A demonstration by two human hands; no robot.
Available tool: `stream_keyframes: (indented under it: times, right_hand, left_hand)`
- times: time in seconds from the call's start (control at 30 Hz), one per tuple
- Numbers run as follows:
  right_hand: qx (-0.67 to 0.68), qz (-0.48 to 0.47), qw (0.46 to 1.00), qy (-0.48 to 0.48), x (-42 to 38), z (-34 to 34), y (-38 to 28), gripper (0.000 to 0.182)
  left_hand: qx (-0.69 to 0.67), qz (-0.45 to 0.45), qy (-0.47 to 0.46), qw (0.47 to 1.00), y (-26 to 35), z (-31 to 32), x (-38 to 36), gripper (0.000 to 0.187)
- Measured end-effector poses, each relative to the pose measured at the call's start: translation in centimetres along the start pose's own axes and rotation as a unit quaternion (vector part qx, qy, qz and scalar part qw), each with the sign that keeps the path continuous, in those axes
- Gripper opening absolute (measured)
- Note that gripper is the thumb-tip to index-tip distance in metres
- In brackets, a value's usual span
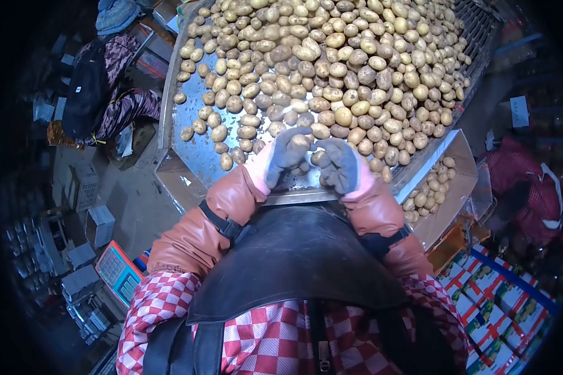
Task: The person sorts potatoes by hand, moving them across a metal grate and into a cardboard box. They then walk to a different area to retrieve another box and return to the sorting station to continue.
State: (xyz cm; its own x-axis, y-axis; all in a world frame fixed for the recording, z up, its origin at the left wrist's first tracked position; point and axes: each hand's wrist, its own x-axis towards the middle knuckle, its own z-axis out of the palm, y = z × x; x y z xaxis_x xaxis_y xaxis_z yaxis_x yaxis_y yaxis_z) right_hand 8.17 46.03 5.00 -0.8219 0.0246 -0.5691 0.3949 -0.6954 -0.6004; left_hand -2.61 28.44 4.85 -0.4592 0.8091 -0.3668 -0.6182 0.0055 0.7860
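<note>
Both hands wear grey gloves over pink cuffs and work close together at the near edge of a metal sorting table (pixel 192 139). My left hand (pixel 284 159) is curled around a potato (pixel 300 141), its fingers bent inward. Just beside it, my right hand (pixel 340 166) has its fingers closed against another potato (pixel 318 157); the palm side is partly hidden. A few potatoes show in the gap between the hands. Beyond them spreads a large heap of potatoes (pixel 369 75), thickest at the far right and thinner on the left.
At right, a cardboard box (pixel 451 215) holds potatoes against the table. Another open carton (pixel 176 175) stands at the left corner. A scale (pixel 120 274) is at lower left; printed boxes (pixel 497 300) are stacked at lower right. People are at left (pixel 122 69) and right (pixel 522 184).
</note>
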Motion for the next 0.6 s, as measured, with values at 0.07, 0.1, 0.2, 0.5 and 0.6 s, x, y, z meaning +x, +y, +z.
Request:
stream_keyframes:
  times: [0.07,0.1,0.2,0.5,0.6]
  right_hand:
    - [-0.176,-0.018,0.983,-0.047,-2.3,-1.6,-1.3,0.021]
    - [-0.284,-0.035,0.955,-0.083,-3.6,-2.9,-1.6,0.021]
    - [-0.478,0.101,0.866,-0.103,-8.0,-7.8,-1.7,0.027]
    - [-0.323,-0.161,0.932,0.014,-3.8,-3.6,1.8,0.049]
    - [-0.417,-0.209,0.884,-0.034,-0.9,-0.8,2.5,0.041]
  left_hand:
    - [-0.111,-0.042,-0.005,0.993,-1.2,-1.1,-0.2,0.052]
    - [-0.222,-0.079,-0.008,0.972,-1.7,-1.5,-0.3,0.054]
    - [-0.054,0.011,-0.028,0.998,-2.9,-2.6,-0.2,0.063]
    - [0.447,0.210,-0.099,0.864,-2.4,-0.2,-0.9,0.063]
    - [0.152,0.001,-0.164,0.975,-2.7,-0.2,-0.5,0.060]
